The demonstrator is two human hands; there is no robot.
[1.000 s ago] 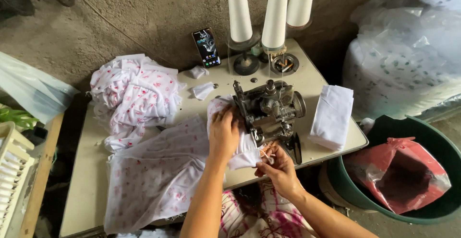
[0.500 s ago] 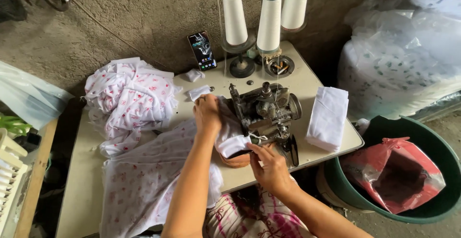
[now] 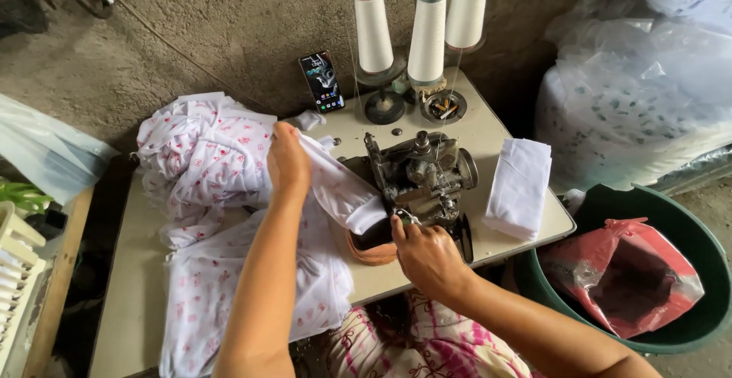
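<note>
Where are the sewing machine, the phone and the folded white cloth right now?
sewing machine (image 3: pixel 422 173), head view, on its dark metal body.
phone (image 3: pixel 322 81), head view, on the middle of its screen.
folded white cloth (image 3: pixel 521 186), head view, on the top of the stack, right of the machine.

- Soft, even daylight, pretty bright, no harsh glare anywhere.
- Bench (image 3: pixel 488 130) top is well lit; the floor beneath it drops into deep shadow.
- Mostly sharp, with wide-angle stretching toward the edges and corners.

White pink-printed fabric (image 3: pixel 335 187) stretched taut from pile to grey sewing machine (image 3: pixel 419 172), centre table.
</note>
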